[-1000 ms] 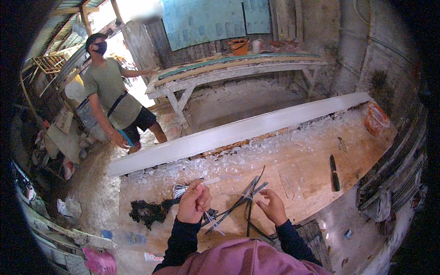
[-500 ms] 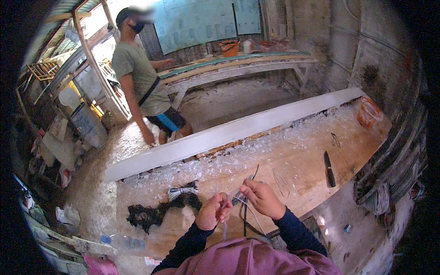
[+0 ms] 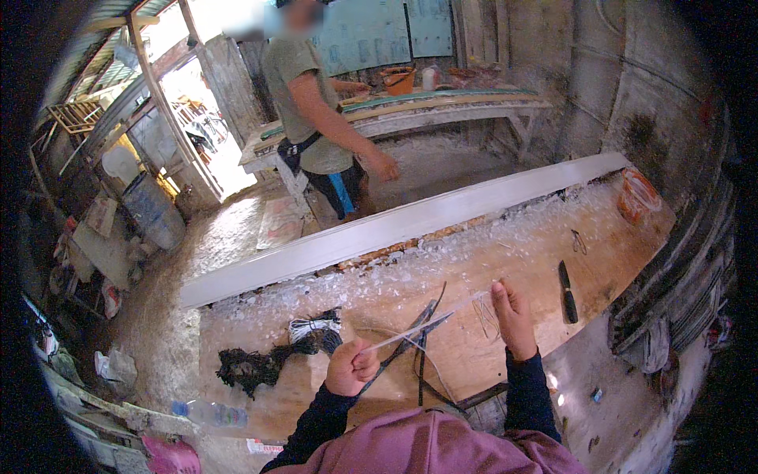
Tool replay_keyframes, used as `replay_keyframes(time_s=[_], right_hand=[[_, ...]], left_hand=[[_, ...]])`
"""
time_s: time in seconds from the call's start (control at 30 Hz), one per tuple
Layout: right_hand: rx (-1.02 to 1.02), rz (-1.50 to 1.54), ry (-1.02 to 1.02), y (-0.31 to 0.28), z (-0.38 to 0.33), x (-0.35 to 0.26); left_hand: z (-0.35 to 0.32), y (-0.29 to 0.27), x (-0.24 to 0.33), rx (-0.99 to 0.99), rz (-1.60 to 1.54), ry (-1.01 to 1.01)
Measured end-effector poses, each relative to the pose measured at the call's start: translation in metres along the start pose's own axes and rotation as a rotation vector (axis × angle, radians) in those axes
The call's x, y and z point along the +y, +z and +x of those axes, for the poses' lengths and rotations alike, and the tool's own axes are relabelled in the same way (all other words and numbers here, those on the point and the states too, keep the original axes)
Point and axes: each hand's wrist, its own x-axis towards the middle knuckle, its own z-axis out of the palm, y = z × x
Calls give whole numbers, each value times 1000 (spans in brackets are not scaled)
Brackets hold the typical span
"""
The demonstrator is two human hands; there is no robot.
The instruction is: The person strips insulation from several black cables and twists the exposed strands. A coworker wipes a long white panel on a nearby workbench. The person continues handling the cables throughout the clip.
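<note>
A pale, thin cord (image 3: 410, 327) is pulled taut on a slant between my two hands. My left hand (image 3: 353, 368) is closed in a fist around its lower end. My right hand (image 3: 513, 322), farther right and a little higher, pinches the other end. Under the cord, dark flat strips (image 3: 422, 359) cross one another on the wooden tabletop (image 3: 513, 253). Left of them lie a tangled black bundle (image 3: 246, 370) and a tied hank of white and black cord (image 3: 316, 325). A black-handled knife (image 3: 567, 292) rests to the right of my right hand.
A long white board (image 3: 418, 227) runs along the table's far edge, beside whitish flakes. An orange tub (image 3: 636, 196) stands at the right end. A plastic bottle (image 3: 210, 414) lies lower left. Beyond the board, a person (image 3: 308, 110) stands by a second bench (image 3: 450, 110).
My hands have moved apart, stretching the cord between them; before, they were close together over the strips. The other person has moved to the right along the board.
</note>
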Motion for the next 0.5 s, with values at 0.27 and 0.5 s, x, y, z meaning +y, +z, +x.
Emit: replay_keyframes(time_s=[0.27, 0.5], right_hand=[[72, -85, 23, -28, -2, 23], [152, -187, 43, -44, -13, 30]], left_hand=[[-7, -4, 3, 103, -148, 110], [-15, -16, 13, 160, -297, 288]])
